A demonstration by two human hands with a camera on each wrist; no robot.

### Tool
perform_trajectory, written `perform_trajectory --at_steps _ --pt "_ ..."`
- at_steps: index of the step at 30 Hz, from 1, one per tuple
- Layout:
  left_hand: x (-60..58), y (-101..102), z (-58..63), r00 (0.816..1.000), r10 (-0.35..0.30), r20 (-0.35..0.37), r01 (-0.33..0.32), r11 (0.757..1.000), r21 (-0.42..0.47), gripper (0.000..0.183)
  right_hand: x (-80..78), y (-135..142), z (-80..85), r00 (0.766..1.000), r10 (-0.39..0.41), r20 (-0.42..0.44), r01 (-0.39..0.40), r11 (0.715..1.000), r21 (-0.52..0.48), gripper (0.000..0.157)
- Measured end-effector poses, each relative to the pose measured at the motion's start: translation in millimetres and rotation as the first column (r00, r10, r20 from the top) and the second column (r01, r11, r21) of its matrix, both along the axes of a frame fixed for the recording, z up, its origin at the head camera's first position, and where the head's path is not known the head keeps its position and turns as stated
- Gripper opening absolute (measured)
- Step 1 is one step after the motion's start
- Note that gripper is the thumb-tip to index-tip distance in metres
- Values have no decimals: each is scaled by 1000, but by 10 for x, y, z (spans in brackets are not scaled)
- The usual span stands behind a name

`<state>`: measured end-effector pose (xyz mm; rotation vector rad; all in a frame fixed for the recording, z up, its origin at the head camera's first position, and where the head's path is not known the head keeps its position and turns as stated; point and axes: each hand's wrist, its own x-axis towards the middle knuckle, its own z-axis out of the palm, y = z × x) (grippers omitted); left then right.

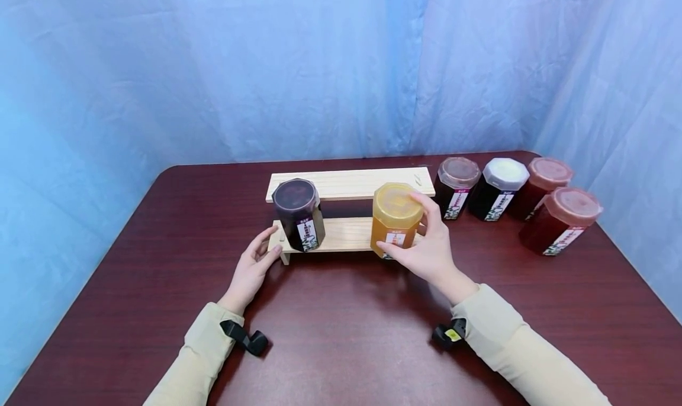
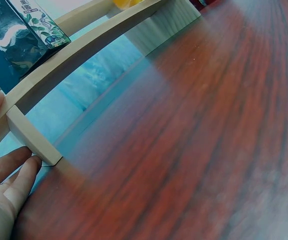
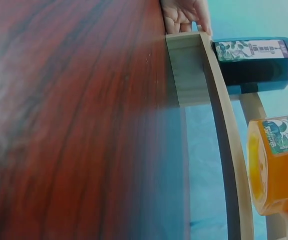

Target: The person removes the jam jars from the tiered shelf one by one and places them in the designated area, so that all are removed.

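Note:
A two-step wooden rack (image 1: pixel 346 235) stands on the table. My left hand (image 1: pixel 251 274) grips the left end of its lower step, with fingertips at the step's edge and by the side leg (image 2: pixel 33 137) in the left wrist view. Close beside that hand, a dark purple jar (image 1: pixel 290 221) stands upright on the lower step. With thumb and fingers spread around it, my right hand (image 1: pixel 433 251) holds a jar of orange-yellow contents (image 1: pixel 394 213). In the right wrist view that jar's base is right by the step's upper surface, slightly tilted.
At the right of the rack stand two dark jars (image 1: pixel 452 196) (image 1: pixel 498 187) and two red jars (image 1: pixel 540 178) (image 1: pixel 565 222), grouped together. The rack's upper step (image 1: pixel 346 184) runs behind. Blue curtains (image 1: pixel 319 68) hang around the dark red table (image 1: pixel 341 335).

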<state>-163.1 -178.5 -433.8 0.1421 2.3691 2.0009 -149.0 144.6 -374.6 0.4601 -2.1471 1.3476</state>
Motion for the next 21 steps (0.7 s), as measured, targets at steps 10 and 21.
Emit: perform_trajectory --at_steps 10,21 --pt "-1 -1 7 1000 5 12 -5 1000 -10 50 35 211 14 997 20 -72 -18 1000 23 98" --pt "8 6 17 1000 9 18 -9 1000 -17 50 70 442 17 994 -10 -106 15 999 49 100"
